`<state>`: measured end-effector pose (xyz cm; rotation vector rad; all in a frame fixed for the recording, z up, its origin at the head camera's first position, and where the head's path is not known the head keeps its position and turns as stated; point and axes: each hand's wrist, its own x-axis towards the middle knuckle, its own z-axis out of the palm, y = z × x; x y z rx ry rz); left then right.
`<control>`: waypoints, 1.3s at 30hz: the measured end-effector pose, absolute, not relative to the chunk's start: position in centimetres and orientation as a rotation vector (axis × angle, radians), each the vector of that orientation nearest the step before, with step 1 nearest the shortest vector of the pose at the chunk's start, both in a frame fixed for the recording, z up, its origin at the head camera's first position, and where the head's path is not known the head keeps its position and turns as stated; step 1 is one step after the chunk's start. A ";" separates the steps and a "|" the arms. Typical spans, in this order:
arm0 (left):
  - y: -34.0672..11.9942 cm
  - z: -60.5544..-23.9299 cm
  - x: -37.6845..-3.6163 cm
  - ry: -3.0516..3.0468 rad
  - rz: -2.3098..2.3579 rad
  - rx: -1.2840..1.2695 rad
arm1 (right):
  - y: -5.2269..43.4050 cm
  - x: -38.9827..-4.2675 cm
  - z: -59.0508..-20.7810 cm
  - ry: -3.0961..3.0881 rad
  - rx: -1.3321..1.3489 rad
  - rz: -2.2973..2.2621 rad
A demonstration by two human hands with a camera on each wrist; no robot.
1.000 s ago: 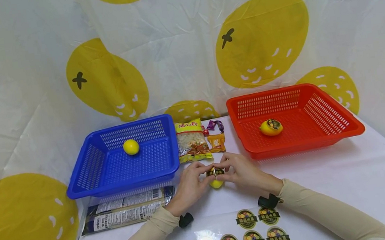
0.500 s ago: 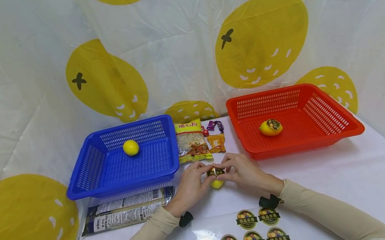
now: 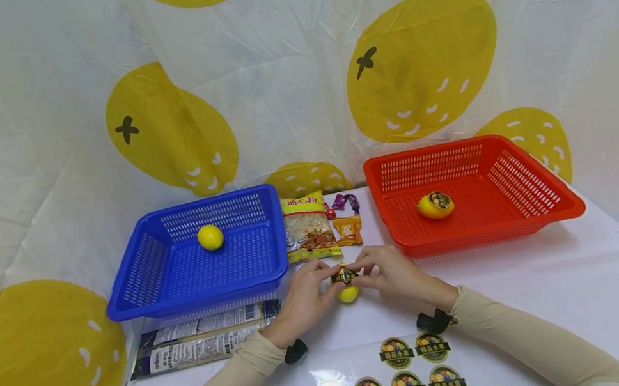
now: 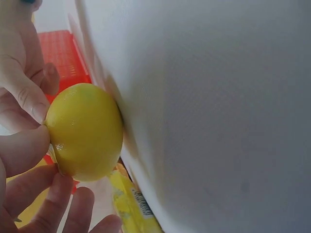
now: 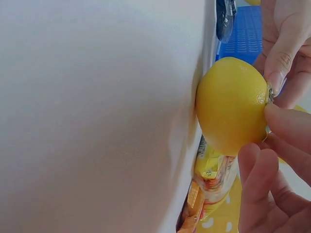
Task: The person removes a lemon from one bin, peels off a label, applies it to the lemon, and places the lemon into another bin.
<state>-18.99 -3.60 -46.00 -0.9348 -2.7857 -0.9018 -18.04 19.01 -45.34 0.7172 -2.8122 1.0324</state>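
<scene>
A yellow lemon (image 3: 348,296) rests on the white table, with a round black-and-gold fruit sticker (image 3: 345,277) on its upper side. My left hand (image 3: 304,300) has its thumb and fingers at the sticker's left edge, against the lemon. From the other side my right hand (image 3: 394,278) holds the sticker's right edge with thumb and fingers. Both wrist views show the lemon (image 4: 86,131) bare on its lower side and touching the table; the sticker there is mostly hidden by the fingertips. A clear sheet (image 3: 336,363) with several matching stickers lies in front of the hands.
A blue basket (image 3: 201,299) at left holds one plain lemon (image 3: 210,237). The red basket (image 3: 495,238) at right holds a lemon (image 3: 430,209) bearing a sticker. Between them lie a pasta bag (image 3: 309,225) and small wrapped snacks (image 3: 347,230). Long dark packets (image 3: 207,347) lie at left.
Both hands stay at the lemon. Their fingers have shifted slightly on the sticker, and the lemon's yellow top tip now shows above it. The baskets and sheet have not moved.
</scene>
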 end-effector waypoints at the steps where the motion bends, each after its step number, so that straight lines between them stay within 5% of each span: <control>1: -3.6 -46.1 -19.0 -2.790 -0.927 -0.923 | 19.1 -18.1 -45.4 -2.806 0.725 1.052; 39: -4.0 -47.0 -19.4 -2.669 -1.077 -0.864 | 19.1 -17.7 -46.0 -2.796 0.536 1.228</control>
